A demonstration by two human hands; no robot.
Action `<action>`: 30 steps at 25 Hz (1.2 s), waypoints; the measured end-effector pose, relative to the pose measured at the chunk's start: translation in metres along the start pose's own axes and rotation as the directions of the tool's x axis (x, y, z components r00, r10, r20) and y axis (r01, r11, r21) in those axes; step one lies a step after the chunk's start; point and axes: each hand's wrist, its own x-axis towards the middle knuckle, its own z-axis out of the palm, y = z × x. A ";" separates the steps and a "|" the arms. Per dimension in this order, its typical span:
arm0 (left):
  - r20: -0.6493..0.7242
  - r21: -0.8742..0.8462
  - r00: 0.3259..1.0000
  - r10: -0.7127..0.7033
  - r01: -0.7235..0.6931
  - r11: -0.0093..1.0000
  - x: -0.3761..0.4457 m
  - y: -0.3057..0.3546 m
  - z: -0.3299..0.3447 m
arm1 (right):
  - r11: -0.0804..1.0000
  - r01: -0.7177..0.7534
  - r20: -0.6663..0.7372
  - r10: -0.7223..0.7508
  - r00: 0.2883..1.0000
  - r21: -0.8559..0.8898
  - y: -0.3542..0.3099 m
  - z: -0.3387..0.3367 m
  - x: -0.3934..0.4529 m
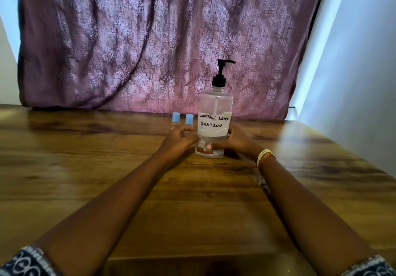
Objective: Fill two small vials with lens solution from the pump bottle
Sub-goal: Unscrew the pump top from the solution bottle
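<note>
Both hands on pump bottle point(215, 123) | left hand point(179, 139) curled at its side | right hand point(234, 139) wrapped round base

Both arms stretched forward, left hand point(181, 139) and right hand point(233, 139) cupped inward facing each other, fingers curled

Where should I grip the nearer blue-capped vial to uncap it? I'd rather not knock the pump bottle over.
Take the right vial by its blue cap, from above. It stands upright, squeezed between the other vial and the pump bottle, with the left hand hiding its clear body, so only the top looks free for a pinch.
</note>
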 end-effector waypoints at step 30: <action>0.028 -0.082 0.960 0.277 -0.274 0.958 -0.002 0.026 -0.017 | 0.917 0.393 -0.249 -0.365 0.897 0.069 -0.128 0.002 -0.003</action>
